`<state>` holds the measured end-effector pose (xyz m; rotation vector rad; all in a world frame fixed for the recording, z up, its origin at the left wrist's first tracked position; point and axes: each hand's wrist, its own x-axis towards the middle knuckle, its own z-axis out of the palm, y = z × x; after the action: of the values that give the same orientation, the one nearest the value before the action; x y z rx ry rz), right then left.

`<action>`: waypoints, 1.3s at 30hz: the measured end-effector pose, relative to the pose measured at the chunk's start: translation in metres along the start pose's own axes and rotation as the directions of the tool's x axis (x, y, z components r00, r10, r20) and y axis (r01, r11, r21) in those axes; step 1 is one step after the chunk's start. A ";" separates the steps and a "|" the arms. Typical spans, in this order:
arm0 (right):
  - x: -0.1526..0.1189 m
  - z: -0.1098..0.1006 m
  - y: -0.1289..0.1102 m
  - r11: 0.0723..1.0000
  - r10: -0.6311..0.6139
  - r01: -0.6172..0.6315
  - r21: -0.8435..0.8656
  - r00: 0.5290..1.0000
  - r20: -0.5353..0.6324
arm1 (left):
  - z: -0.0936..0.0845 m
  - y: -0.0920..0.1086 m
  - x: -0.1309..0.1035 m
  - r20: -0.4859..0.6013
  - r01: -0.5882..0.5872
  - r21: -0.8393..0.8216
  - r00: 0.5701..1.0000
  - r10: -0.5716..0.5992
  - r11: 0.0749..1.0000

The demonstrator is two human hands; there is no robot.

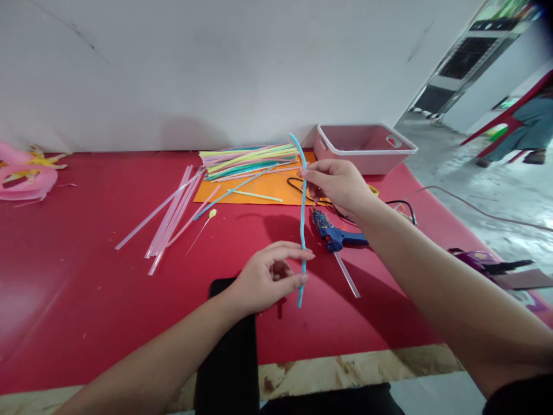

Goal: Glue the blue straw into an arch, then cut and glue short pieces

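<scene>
A light-blue pipe cleaner [303, 216] stands nearly upright above the red table, its top end bent to the left. My right hand [334, 181] pinches it near the upper part between thumb and fingers. Lower down, my left hand [272, 274] has its thumb and fingertips around the same pipe cleaner, close to its bottom end. Just right of it lies a blue glue gun [332, 233] with a clear glue stick [347, 275] sticking out of its back. A black phone-like slab [231, 357] is partly hidden under my left forearm.
Behind my hands, a bundle of coloured pipe cleaners [250, 161] rests on an orange sheet [254, 193]. Pinkish clear glue sticks [173, 219] and a yellow-tipped thin stick [211, 214] lie left. A pink basket [363, 154] stands at the wall; a cable [484, 207] hangs right.
</scene>
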<state>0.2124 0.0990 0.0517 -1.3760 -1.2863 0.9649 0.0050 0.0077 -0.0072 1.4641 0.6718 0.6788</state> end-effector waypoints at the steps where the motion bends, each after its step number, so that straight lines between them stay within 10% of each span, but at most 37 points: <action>1: -0.001 0.000 0.002 1.000 0.006 -0.006 -0.001 1.000 0.003 | 0.000 0.001 0.000 0.008 0.013 0.014 1.000 -0.013 1.000; 10: -0.013 -0.008 0.017 0.982 -0.052 0.041 -0.184 0.997 -0.055 | 0.000 0.001 -0.003 0.050 0.208 -0.128 0.978 -0.203 0.970; 15: -0.046 -0.042 0.028 0.731 -0.268 0.219 -0.646 0.963 0.024 | -0.001 0.000 -0.002 -0.011 0.156 -0.209 0.987 -0.162 0.965; 21: -0.076 -0.053 0.033 0.843 -0.144 0.150 -0.517 0.988 0.053 | -0.005 0.002 0.003 -0.059 0.142 -0.305 0.984 -0.168 0.942; 31: -0.097 -0.078 0.054 0.281 -0.187 0.404 -0.871 0.913 0.363 | -0.004 -0.003 0.003 -0.288 0.107 -0.184 0.945 -0.158 0.977; 39: -0.091 -0.079 0.091 0.380 -0.162 0.358 -0.853 0.933 0.320 | 0.000 0.001 0.000 -0.271 0.163 -0.081 0.946 -0.179 0.983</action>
<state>0.2969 0.0017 -0.0279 -1.7857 -2.2956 0.0587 0.0051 0.0081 -0.0060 1.2510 0.9773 0.7682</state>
